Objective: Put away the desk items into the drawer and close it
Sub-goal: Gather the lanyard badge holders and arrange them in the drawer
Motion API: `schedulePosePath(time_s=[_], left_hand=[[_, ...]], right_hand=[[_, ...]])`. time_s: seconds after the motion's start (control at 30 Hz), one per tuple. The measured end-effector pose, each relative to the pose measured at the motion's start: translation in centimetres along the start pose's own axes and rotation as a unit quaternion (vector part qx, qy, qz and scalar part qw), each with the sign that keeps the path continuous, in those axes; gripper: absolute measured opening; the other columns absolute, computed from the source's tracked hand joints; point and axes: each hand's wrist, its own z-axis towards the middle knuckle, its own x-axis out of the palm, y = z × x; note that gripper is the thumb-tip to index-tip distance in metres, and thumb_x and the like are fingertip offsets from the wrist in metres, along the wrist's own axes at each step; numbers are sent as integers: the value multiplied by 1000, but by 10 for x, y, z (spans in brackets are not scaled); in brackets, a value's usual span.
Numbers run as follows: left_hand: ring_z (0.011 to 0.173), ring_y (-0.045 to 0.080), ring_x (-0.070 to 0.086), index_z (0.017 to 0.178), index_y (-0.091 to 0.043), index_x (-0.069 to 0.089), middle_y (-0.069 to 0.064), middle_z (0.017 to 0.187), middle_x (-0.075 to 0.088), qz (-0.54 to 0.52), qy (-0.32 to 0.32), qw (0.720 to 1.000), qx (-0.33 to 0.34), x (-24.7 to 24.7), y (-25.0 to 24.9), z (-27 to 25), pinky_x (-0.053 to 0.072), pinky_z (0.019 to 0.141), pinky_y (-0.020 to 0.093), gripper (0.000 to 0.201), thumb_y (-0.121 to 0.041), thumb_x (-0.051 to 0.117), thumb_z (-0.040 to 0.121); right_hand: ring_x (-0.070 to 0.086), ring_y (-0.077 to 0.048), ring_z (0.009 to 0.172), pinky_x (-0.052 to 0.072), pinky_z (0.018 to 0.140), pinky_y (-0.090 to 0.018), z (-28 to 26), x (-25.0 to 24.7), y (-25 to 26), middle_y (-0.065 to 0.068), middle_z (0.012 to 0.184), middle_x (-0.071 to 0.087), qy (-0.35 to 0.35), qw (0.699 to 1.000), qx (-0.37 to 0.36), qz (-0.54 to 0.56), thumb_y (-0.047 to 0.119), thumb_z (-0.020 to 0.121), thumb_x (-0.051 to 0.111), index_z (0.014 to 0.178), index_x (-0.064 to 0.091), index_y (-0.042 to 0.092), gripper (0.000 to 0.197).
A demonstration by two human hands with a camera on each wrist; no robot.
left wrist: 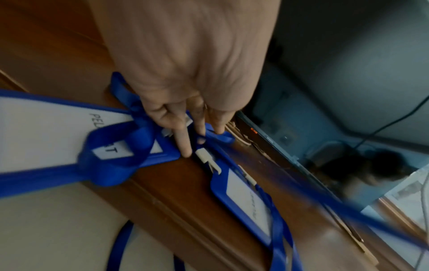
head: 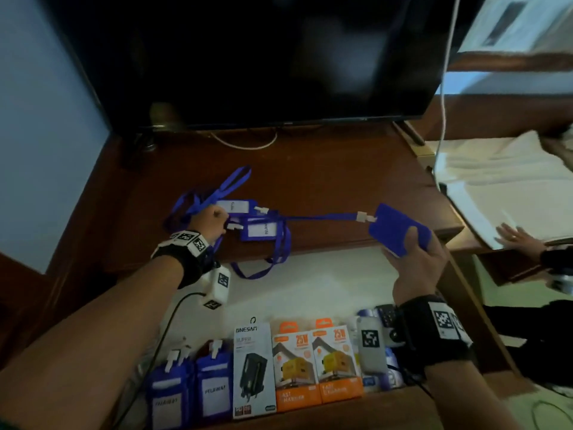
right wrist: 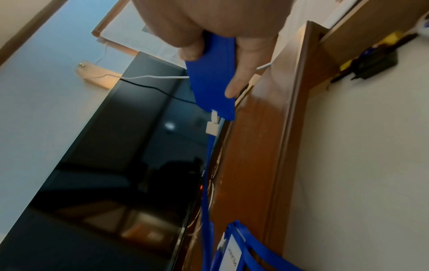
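Note:
Several blue badge holders (head: 259,229) with tangled blue lanyards lie on the brown desk (head: 325,175). My left hand (head: 214,218) sits on this pile, fingers (left wrist: 185,144) down among the straps and hooked round one. My right hand (head: 415,252) grips one blue badge holder (head: 393,225) above the desk's front right edge, thumb on its face. Its lanyard strap (head: 319,217) runs taut from a white clip (head: 364,217) back to the pile. Below the desk edge the drawer (head: 310,280) stands open. In the right wrist view the held holder (right wrist: 209,86) hangs from my right hand (right wrist: 216,69).
Along the drawer's front lie blue badge holders (head: 192,389), a white charger box (head: 252,367) and two orange charger boxes (head: 316,367). A dark screen (head: 263,57) stands at the desk's back. A white cable (head: 443,103) hangs at right. Another hand (head: 517,240) rests on white cloth.

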Motion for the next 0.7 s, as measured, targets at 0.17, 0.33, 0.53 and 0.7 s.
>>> schedulePosePath(time_s=[0.17,0.33,0.53,0.7], left_hand=[[108,30,57,100,-17,58,8,114,60,28,-22,999,12,-16,-21,2,42,86,31,9,-25,55,96],[110,19,53,127,-18,52,2,131,51,90,49,991,83,-3,-44,-15,46,82,28,56,-28,78,78],[130,22,43,145,-25,30,1,142,46,75,110,970,205,54,-82,-36,39,105,46,99,-40,85,64],[97,16,62,102,-29,61,-11,85,62,128,165,964,164,71,-97,-44,46,94,39,20,-38,66,85]], right_hand=[[64,-24,108,56,74,-27,-2,-7,1,-7,108,66,2,999,13,49,19,98,52,113,62,14,19],[66,-22,105,58,82,-38,-10,2,28,-8,116,66,117,986,33,114,22,99,49,107,64,20,17],[65,-30,104,59,67,-37,-21,30,57,-10,113,66,243,959,57,135,22,99,46,105,61,14,17],[65,-25,108,58,78,-39,-9,36,82,-7,117,65,205,951,37,229,22,98,47,113,58,16,19]])
